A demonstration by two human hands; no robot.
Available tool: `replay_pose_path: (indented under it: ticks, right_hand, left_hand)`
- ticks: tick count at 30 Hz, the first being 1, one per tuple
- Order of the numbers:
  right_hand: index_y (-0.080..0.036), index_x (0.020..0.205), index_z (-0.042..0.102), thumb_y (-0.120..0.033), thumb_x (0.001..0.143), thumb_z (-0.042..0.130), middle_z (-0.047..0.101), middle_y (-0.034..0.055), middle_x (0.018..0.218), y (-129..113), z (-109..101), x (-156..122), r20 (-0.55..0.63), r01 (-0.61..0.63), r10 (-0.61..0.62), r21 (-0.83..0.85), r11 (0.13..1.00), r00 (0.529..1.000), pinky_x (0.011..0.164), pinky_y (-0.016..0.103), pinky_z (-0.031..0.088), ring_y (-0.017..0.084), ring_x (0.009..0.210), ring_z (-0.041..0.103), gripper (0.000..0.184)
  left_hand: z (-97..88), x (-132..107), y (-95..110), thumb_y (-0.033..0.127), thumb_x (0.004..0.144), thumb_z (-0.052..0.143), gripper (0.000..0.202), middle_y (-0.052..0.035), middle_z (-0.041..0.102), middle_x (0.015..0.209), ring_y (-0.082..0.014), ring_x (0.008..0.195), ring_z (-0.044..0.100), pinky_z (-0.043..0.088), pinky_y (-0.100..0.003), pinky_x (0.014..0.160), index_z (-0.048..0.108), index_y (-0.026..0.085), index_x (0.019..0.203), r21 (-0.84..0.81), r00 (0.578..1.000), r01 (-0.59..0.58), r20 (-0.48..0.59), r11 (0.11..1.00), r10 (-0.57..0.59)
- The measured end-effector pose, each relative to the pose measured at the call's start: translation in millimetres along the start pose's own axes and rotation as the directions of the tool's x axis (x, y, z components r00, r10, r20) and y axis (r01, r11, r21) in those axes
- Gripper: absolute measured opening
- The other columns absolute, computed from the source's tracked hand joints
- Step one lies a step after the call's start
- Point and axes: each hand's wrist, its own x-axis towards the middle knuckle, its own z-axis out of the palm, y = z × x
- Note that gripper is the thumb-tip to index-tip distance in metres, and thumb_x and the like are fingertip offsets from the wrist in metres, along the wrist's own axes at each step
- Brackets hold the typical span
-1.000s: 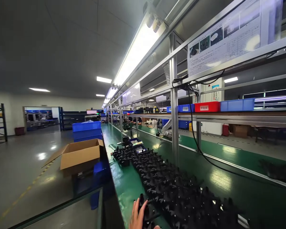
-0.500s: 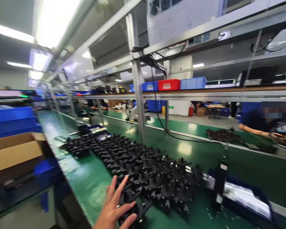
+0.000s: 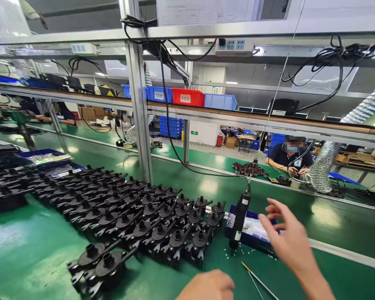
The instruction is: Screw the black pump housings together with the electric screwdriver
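Note:
My right hand (image 3: 289, 237) is raised at the right, its fingers apart and holding nothing, near a dark blue tray (image 3: 259, 243) of clear bags and small metal bits. My left hand (image 3: 208, 285) is low at the bottom edge; its fingers are bent and partly cut off. A black electric screwdriver (image 3: 240, 223) hangs upright from its cable between the hands and the rows of parts. Below it lies a thin metal rod with a yellow tip (image 3: 248, 268). Two round black plastic housings (image 3: 108, 268) with centre posts and side arms stand side by side, left of my left hand.
Several rows of like black housings (image 3: 137, 208) cover the green bench (image 3: 34, 250). Small screws are scattered under the screwdriver. A metal post (image 3: 139, 108) rises behind the rows. Blue and red bins (image 3: 187, 98) stand on the shelf. A masked person (image 3: 289, 156) works across the bench.
The view has swung right. A hand that was spread on the black housings at the front has left them. Both my hands now show further right, and the two front housings stand free.

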Motion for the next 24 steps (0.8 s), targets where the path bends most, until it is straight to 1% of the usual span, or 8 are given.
replay_pose_path:
  ticks: [2,3,5,7,12,17,22,24]
  right_hand:
    - [-0.024,0.161,0.041,-0.061,0.083,0.082,0.058,0.0204,0.151,21,43,5,0.115,-0.192,0.173,0.185,0.964,0.978,0.105,0.055,0.058,0.04,0.136,0.061,0.095]
    - [-0.021,0.164,0.031,-0.063,0.08,0.082,0.052,0.0244,0.158,30,60,6,0.175,-0.232,0.194,0.233,0.944,0.965,0.111,0.058,0.054,0.042,0.143,0.056,0.107]
    - [-0.018,0.165,0.021,-0.065,0.08,0.078,0.056,0.0268,0.155,45,85,7,0.271,-0.273,0.192,0.302,0.913,0.943,0.112,0.057,0.054,0.041,0.142,0.06,0.112]
    - [-0.02,0.16,0.028,-0.058,0.082,0.076,0.067,0.0217,0.144,51,91,8,0.355,-0.272,0.143,0.347,0.897,0.924,0.112,0.051,0.056,0.037,0.133,0.069,0.099]
    - [-0.021,0.123,0.062,-0.027,0.075,0.077,0.078,0.0096,0.115,44,54,11,0.5,-0.242,0.067,0.294,0.925,0.864,0.098,0.046,0.06,0.035,0.111,0.074,0.05]
    - [-0.016,0.141,0.059,-0.021,0.077,0.074,0.076,0.011,0.126,40,16,9,0.608,-0.235,0.081,0.177,0.956,0.789,0.099,0.046,0.056,0.034,0.113,0.07,0.066]
    - [-0.016,0.149,0.052,-0.024,0.08,0.074,0.073,0.0126,0.134,36,10,7,0.647,-0.211,0.088,0.115,0.971,0.757,0.104,0.047,0.052,0.035,0.118,0.066,0.073]
    - [-0.016,0.152,0.05,-0.025,0.08,0.075,0.07,0.0134,0.139,34,11,6,0.65,-0.197,0.08,0.109,0.974,0.756,0.107,0.047,0.05,0.035,0.122,0.064,0.077]
  left_hand:
    - [-46.9,44,8,0.038,0.104,0.061,0.028,-0.0113,0.081,0.095,-0.029,0.095,0.08,0.064,-0.036,0.092,0.082,0.021,0.098,0.319,1.0,0.021,0.004,0.948,-0.024]
    - [-67.8,65,9,0.029,0.103,0.062,0.023,-0.0115,0.08,0.096,-0.0292,0.095,0.08,0.063,-0.037,0.092,0.082,0.019,0.097,0.437,0.995,0.055,0.05,0.898,-0.085]
    - [-97.3,106,4,0.011,0.094,0.069,0.013,-0.0145,0.08,0.095,-0.0299,0.093,0.079,0.062,-0.037,0.089,0.081,0.014,0.094,0.505,0.988,0.074,0.082,0.86,-0.133]
    - [-108.3,142,-6,0.008,0.091,0.076,0.006,-0.0159,0.08,0.097,-0.0295,0.097,0.079,0.063,-0.038,0.09,0.08,0.011,0.094,0.553,0.975,0.063,0.142,0.831,-0.168]
    - [-87.5,197,-26,0.033,0.104,0.074,0.019,-0.0082,0.076,0.123,-0.0239,0.114,0.073,0.063,-0.046,0.101,0.074,0.017,0.114,0.603,0.935,-0.026,0.296,0.797,-0.193]
    - [-56.7,230,-33,0.034,0.104,0.075,0.027,-0.0094,0.073,0.129,-0.0255,0.114,0.073,0.064,-0.048,0.1,0.072,0.017,0.125,0.602,0.868,-0.071,0.431,0.795,-0.248]
    - [-39.0,253,-46,0.037,0.105,0.073,0.032,-0.0103,0.071,0.133,-0.0266,0.116,0.071,0.063,-0.05,0.101,0.07,0.018,0.13,0.48,0.83,-0.122,0.53,0.869,-0.177]
    - [-34.8,257,-52,0.039,0.105,0.073,0.032,-0.0091,0.072,0.13,-0.0257,0.112,0.073,0.065,-0.046,0.096,0.07,0.018,0.129,0.392,0.847,-0.139,0.523,0.909,-0.096]
